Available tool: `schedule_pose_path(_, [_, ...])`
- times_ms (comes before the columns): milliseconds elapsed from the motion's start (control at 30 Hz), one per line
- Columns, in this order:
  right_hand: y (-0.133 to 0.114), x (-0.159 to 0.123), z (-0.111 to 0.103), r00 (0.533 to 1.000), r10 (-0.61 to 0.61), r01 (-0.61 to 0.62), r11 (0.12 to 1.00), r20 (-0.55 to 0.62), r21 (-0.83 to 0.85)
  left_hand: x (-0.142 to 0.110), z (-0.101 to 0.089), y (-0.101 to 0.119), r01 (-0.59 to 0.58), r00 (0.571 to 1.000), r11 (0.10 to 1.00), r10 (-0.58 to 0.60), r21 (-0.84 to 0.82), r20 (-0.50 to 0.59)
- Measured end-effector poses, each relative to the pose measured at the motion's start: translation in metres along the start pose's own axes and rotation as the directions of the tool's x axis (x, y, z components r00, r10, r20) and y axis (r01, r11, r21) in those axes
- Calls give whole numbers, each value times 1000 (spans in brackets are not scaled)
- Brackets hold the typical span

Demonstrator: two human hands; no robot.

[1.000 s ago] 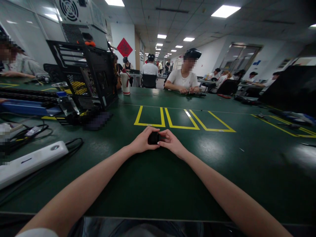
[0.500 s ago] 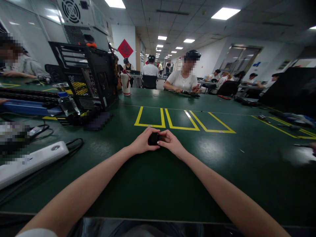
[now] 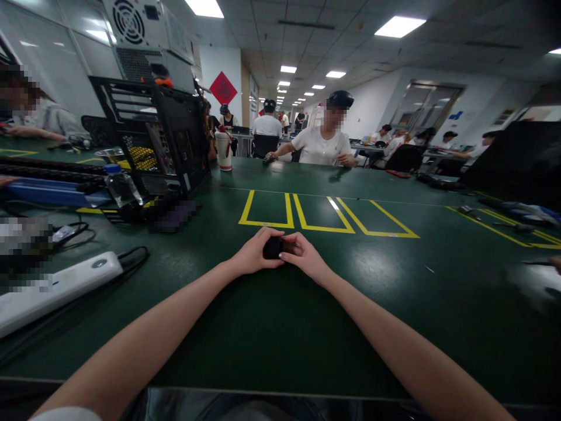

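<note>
Dark green, smooth tabletop [image 3: 280, 339] spans most of the view. Across it, at the far edge, sits a person in a white short-sleeved shirt [image 3: 324, 143]. Left: black open-framed metal computer case [image 3: 186, 140]. Nearer, same side: long white plastic power strip [image 3: 61, 286], well apart from the hands. Centre: three yellow tape outlines [image 3: 326, 230] side by side. White paper cup [image 3: 224, 153] stands just right of the case; clear plastic bottle with blue cap [image 3: 123, 188], tilted, in front of it. Left hand [image 3: 252, 252]: grip closed around a small black rounded object [image 3: 272, 248], thumb below, fingers above. Right hand [image 3: 309, 257]: fingers bent, thumb tip at the object's right edge; cannot tell whether it grasps. Object sits between both hands, just short of the leftmost outline.
</note>
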State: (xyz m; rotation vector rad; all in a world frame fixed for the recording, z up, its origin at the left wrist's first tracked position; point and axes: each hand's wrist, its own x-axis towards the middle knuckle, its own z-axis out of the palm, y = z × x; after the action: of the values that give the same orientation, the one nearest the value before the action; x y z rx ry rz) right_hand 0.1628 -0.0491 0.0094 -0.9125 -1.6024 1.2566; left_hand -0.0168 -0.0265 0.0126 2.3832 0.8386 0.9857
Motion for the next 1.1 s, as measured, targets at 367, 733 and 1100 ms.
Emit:
schedule_pose_path(367, [14, 4, -1, 997, -49, 43, 994, -57, -99, 0, 0, -2, 12, 1000, 1000, -12, 22, -8])
schedule_pose_path(733, [1, -11, -15, 999, 22, 4, 884, 50, -468, 4, 1, -21, 277, 961, 959, -278, -54, -7])
schedule_pose_path(1100, [14, 2, -34, 993, -32, -38, 817, -111, -575, 7, 4, -26, 295, 954, 952, -299, 76, 36])
